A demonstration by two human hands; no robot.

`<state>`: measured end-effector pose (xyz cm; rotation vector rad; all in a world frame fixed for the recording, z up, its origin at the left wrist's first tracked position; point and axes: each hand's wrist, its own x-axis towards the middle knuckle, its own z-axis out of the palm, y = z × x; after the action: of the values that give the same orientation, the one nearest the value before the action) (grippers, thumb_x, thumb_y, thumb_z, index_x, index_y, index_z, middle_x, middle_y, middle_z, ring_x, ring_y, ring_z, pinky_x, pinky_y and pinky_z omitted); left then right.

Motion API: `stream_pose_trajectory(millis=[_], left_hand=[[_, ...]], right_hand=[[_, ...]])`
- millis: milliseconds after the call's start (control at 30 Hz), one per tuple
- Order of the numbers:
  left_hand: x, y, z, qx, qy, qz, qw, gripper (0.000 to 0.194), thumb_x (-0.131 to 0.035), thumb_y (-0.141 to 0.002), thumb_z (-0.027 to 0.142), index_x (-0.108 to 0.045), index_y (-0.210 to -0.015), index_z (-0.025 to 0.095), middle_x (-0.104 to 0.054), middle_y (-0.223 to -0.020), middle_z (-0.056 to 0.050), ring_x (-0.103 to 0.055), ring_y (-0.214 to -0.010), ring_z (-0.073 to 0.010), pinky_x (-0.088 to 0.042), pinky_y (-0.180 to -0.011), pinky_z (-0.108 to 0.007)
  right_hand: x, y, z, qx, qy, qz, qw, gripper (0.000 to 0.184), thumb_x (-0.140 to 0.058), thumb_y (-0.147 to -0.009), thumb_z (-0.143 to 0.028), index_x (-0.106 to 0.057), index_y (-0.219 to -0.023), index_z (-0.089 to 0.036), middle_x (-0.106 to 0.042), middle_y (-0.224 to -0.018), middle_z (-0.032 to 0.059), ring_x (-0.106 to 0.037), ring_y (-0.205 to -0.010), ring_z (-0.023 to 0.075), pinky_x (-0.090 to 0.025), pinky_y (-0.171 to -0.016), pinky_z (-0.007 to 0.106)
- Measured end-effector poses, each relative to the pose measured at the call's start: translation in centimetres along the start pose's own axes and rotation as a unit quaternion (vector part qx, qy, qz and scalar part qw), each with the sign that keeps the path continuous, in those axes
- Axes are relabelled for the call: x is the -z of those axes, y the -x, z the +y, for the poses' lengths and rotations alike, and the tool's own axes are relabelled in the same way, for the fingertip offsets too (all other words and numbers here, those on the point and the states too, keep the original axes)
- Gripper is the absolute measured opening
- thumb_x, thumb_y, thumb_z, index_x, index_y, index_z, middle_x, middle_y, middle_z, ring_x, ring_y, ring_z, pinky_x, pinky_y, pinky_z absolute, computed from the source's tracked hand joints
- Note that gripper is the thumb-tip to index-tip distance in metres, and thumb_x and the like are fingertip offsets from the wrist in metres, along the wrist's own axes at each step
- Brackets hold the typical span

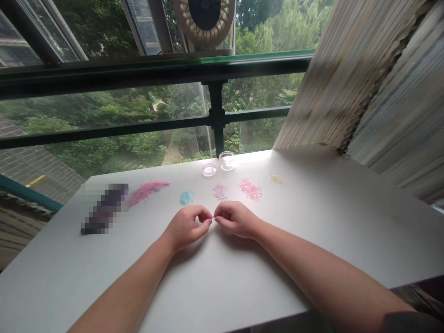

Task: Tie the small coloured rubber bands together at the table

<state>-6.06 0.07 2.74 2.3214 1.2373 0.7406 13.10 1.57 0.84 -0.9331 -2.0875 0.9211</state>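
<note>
My left hand point(190, 225) is pinched closed, thumb against forefinger, just above the white table point(194, 286). Facing it, my right hand point(239, 218) makes the same pinch, and the fingertips of both almost meet. A tiny pale speck shows between them, too small to name. Beyond my hands lie small piles of thin loops that look like rubber bands: a blue pile point(187, 197), a lilac pile point(220, 191) and a coral-pink pile point(251, 189). A faint yellow pile point(277, 179) lies to the right, and a longer pink and purple pile point(148, 191) to the left.
Near the table's far edge stand a low transparent round dish point(209, 170) and a taller transparent round container point(227, 161). A dark pixelated object point(106, 209) lies at the left. Behind the table are a dark railing point(156, 69), a window, a round fan-like device point(206, 21) and striped curtains point(322, 78).
</note>
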Motion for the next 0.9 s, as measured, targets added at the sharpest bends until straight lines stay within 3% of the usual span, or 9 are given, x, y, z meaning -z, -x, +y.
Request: stream_pose_trajectory(millis=[900], left_hand=[[0.03, -0.01, -0.1, 0.018, 0.003, 0.008, 1.0, 0.011, -0.053, -0.077, 0.023, -0.063, -0.077, 0.017, -0.065, -0.07, 0.0, -0.057, -0.065, -0.0114, -0.042, -0.06, -0.022]], right_hand=[[0.22, -0.03, 0.31, 0.017, 0.029, 0.037, 0.999, 0.005, -0.056, -0.076, -0.014, -0.061, -0.074, -0.016, -0.054, -0.061, -0.0023, -0.045, -0.054, 0.0074, -0.036, -0.053, 0.019]])
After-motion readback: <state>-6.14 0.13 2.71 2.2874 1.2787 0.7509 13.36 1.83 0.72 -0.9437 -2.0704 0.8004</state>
